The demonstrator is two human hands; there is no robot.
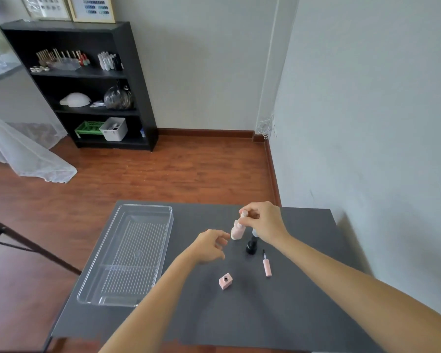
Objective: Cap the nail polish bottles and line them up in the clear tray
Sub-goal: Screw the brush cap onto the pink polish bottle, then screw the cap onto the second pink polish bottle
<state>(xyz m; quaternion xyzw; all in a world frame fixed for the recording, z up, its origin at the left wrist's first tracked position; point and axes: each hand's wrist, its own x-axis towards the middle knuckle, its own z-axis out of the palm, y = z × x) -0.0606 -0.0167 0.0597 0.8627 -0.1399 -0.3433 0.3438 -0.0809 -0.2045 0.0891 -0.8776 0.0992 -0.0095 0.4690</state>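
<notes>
— Head view first: what are my hands doing?

— My right hand [261, 222] pinches the pale pink cap [244, 214] that sits on top of the round pink bottle [237, 231], fingertips curled round it. The bottle stands upright on the grey table [303, 301], near its far edge and roughly midway along it.

— And my left?

— My left hand [209, 247] hovers just beside the bottle's base, fingers loosely curled, gripping nothing. I cannot tell whether a fingertip touches the glass.

— Where are the other bottles?

— A black bottle [251, 247] stands just behind my right wrist, its top partly hidden, so I cannot tell whether it is capped. A pink brush cap [266, 266] lies flat on the table nearer me, brush pointing toward the far edge. A square pink bottle [225, 281] stands uncapped, closer to the near edge.

— And the tray?

— A clear tray [92, 281] lies along the left edge of the table with no bottles in it, well apart from them all.
</notes>
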